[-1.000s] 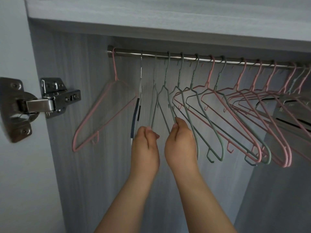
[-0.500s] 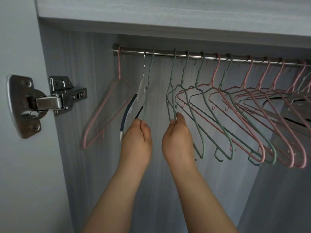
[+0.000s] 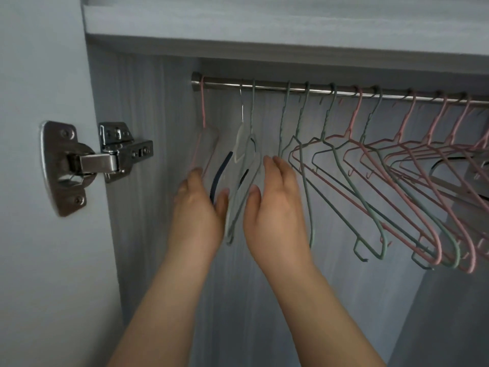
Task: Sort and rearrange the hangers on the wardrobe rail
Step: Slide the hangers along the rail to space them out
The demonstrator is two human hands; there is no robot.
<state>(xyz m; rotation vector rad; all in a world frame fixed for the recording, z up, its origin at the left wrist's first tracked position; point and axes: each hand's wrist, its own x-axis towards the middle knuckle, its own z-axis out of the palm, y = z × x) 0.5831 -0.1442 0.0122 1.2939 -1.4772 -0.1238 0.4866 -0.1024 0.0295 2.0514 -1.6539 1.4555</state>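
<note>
Under the rail's (image 3: 264, 86) left end, a green hanger (image 3: 253, 107) is flanked by the left hand (image 3: 197, 213) and right hand (image 3: 275, 207), fingers released; remaining hangers (image 3: 355, 115) are hung rightward.

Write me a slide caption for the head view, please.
Open left hand and right hand flank a green hanger on the rail.

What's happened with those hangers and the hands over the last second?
The left hand slid one green hanger leftward along the rail, up beside the white hanger, opening a gap. Both it and the right hand have since let go; fingers now straight. The pink hanger at the far left and the row to the right stayed put.
</note>
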